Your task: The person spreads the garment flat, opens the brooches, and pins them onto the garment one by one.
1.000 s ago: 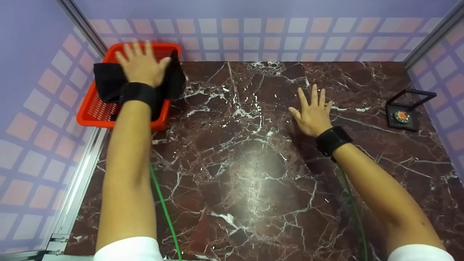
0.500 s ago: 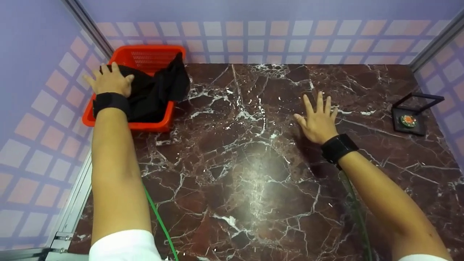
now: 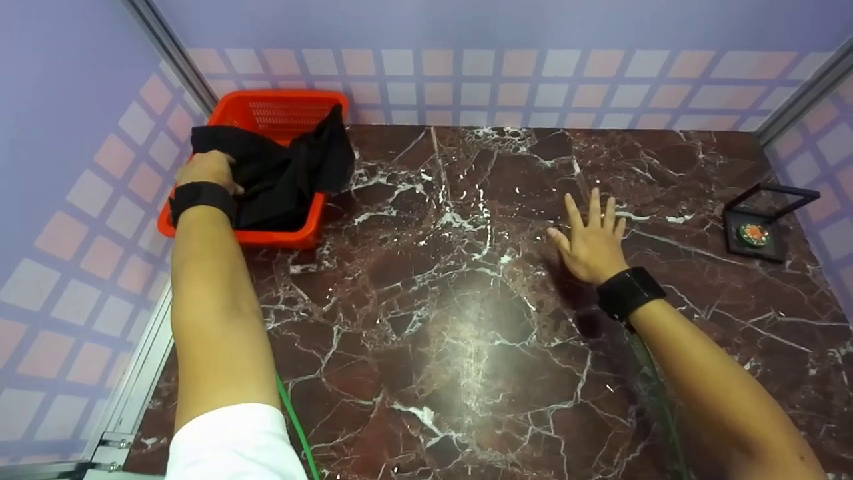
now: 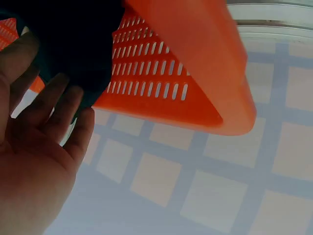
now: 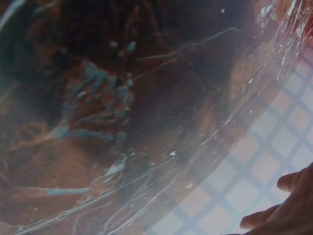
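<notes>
A red plastic basket with slotted walls stands at the back left, with black cloth bunched in it and draped over its right rim. My left hand is at the basket's left side, fingers bent down onto the cloth's left part. In the left wrist view, the fingers of that left hand curl against the dark cloth, beside the basket's slotted wall. My right hand spreads its fingers over the marble-patterned table and holds nothing; its fingertips show at the right wrist view's edge.
On the right of the table sits a black hinged case, lid raised, holding a round green-and-orange piece. Tiled panels enclose the back and sides. A green cord runs beneath the left arm.
My left hand has moved left from over the basket's middle, and its spread fingers have curled down onto the black cloth. The right hand stays spread. The view has shifted slightly.
</notes>
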`<state>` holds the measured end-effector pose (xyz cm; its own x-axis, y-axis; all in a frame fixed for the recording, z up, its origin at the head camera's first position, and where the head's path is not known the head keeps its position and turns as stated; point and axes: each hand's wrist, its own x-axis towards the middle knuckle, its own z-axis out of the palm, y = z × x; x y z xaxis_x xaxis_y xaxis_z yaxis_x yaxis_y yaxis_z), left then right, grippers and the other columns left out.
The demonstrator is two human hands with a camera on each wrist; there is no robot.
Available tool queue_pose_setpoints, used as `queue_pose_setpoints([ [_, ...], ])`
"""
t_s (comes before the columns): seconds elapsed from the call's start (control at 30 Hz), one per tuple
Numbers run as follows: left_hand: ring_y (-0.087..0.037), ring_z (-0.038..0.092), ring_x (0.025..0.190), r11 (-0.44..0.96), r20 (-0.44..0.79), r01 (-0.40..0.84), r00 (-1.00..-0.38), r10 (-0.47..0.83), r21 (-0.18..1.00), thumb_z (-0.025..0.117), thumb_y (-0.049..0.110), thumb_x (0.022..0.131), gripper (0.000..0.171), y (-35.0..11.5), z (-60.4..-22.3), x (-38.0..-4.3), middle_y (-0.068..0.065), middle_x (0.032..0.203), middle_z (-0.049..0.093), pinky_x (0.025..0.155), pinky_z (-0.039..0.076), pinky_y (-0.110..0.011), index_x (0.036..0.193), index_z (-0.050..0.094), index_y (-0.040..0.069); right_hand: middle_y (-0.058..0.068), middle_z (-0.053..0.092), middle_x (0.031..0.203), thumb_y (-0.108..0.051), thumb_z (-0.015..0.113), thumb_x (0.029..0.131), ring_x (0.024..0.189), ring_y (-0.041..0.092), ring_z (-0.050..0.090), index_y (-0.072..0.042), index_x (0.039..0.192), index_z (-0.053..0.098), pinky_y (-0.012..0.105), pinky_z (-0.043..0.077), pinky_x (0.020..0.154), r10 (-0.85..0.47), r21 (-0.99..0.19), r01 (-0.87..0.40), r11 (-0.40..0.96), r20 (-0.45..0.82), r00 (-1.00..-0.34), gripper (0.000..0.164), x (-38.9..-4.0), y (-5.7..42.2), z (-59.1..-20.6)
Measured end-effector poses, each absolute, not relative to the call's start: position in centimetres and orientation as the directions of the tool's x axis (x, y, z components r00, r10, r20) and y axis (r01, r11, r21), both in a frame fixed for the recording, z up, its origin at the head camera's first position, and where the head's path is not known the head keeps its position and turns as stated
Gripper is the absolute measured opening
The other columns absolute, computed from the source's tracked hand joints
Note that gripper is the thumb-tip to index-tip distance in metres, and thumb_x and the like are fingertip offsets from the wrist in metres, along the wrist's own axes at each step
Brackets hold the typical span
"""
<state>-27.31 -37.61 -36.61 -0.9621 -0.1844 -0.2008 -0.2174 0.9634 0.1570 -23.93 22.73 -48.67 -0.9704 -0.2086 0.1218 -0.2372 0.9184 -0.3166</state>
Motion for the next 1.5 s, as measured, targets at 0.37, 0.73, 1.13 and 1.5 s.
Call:
queue_pose_setpoints([
  [0.37, -0.050, 0.046, 0.108, 0.960, -0.205, -0.224, -0.960, -0.188, 0.169, 0.063, 0.008, 0.084, 0.036, -37.1, -35.9, -26.2, -0.032, 0.124, 0.049, 0.090, 0.039, -0.059, 0.119, 0.059, -0.002, 0.031, -0.001, 0.149, -0.055, 0.036, 0.093, 0.132, 0.053, -0.006, -0.016, 0.149, 0.015, 0.071, 0.002, 0.099, -0.193, -0.309, -0.217, 0.926, 0.106, -0.975, 0.072, -23.2, 23.4, -49.2],
  [0.73, -0.054, 0.050, 0.095, 0.954, -0.063, -0.276, -0.961, -0.270, 0.114, 0.044, 0.005, 0.084, 0.032, -38.6, -35.9, -27.4, -0.039, 0.110, 0.052, 0.076, 0.042, -0.063, 0.107, 0.056, -0.015, 0.032, -0.003, 0.148, -0.050, 0.040, 0.094, 0.132, 0.053, -0.007, -0.015, 0.149, 0.014, 0.071, 0.003, 0.099, -0.205, -0.316, -0.224, 0.922, 0.094, -0.974, 0.071, -23.1, 23.1, -49.6],
  [1.13, -0.056, 0.046, 0.099, 0.950, -0.031, -0.303, -0.953, -0.302, 0.069, 0.037, 0.008, 0.086, 0.036, -39.0, -32.0, -28.3, -0.039, 0.116, 0.048, 0.080, 0.038, -0.063, 0.109, 0.054, -0.015, 0.031, -0.001, 0.149, -0.053, 0.042, 0.092, 0.132, 0.053, -0.005, -0.014, 0.148, 0.020, 0.070, 0.006, 0.100, -0.198, -0.324, -0.236, 0.916, 0.147, -0.969, 0.071, -23.6, 23.0, -49.6],
  [1.5, -0.051, 0.049, 0.091, 0.958, 0.057, -0.285, -0.956, -0.287, 0.044, 0.043, 0.017, 0.087, 0.026, -37.2, -28.8, -29.0, -0.035, 0.102, 0.052, 0.064, 0.040, -0.058, 0.082, 0.055, -0.006, 0.031, 0.000, 0.149, -0.051, 0.044, 0.092, 0.132, 0.054, -0.003, -0.012, 0.147, 0.024, 0.069, 0.004, 0.101, -0.183, -0.303, -0.228, 0.925, 0.168, -0.969, 0.070, -23.8, 23.5, -49.5],
])
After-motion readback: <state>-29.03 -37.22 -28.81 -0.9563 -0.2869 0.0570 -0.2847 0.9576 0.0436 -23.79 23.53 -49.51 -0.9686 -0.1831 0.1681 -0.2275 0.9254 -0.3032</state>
